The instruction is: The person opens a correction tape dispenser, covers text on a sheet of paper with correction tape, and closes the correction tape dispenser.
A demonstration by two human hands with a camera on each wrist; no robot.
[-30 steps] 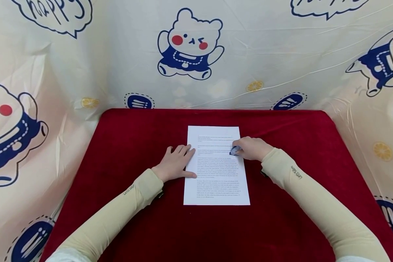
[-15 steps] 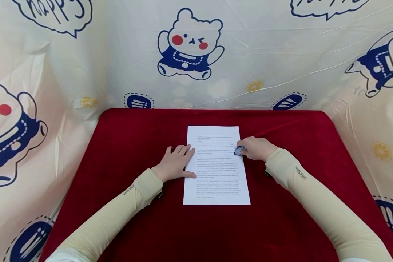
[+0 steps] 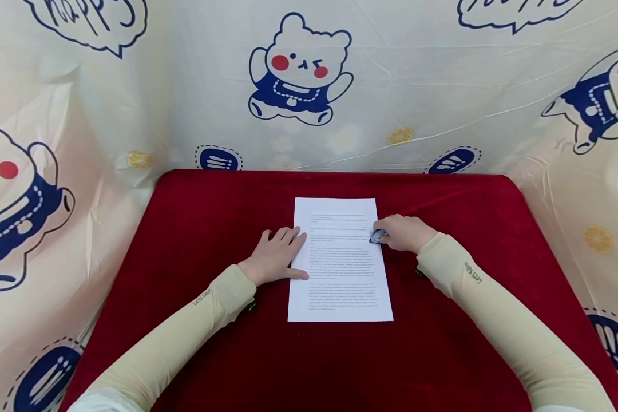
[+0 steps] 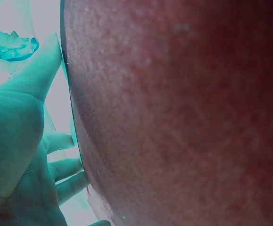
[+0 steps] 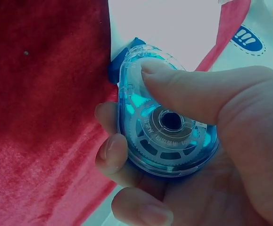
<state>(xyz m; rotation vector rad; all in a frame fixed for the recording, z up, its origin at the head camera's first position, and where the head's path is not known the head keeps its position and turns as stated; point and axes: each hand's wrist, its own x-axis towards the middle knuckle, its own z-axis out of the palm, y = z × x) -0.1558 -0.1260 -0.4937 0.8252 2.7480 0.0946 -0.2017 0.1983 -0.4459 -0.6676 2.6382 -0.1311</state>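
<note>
A sheet of paper (image 3: 335,297) printed with text lies flat on the red cloth. My left hand (image 3: 276,256), fingers spread, rests on its left edge; in the left wrist view the thumb and fingers of the left hand (image 4: 18,127) look extended. At the sheet's right edge my right hand (image 3: 404,233) grips a clear blue correction tape (image 3: 377,236) with its tip down at the paper. The right wrist view shows the thumb on the top face of the correction tape (image 5: 148,136) and fingers curled beneath. Whether the tip touches the paper cannot be told.
Red velvet-like cloth (image 3: 211,212) covers the table around the sheet. A pale curtain (image 3: 391,68) with cartoon bears stands behind and at both sides. Light sleeves (image 3: 494,303) cover both forearms.
My right hand has shifted slightly right with the correction tape, toward the sheet's right edge, and has stayed nearly still over the last half second. The left hand keeps its place.
</note>
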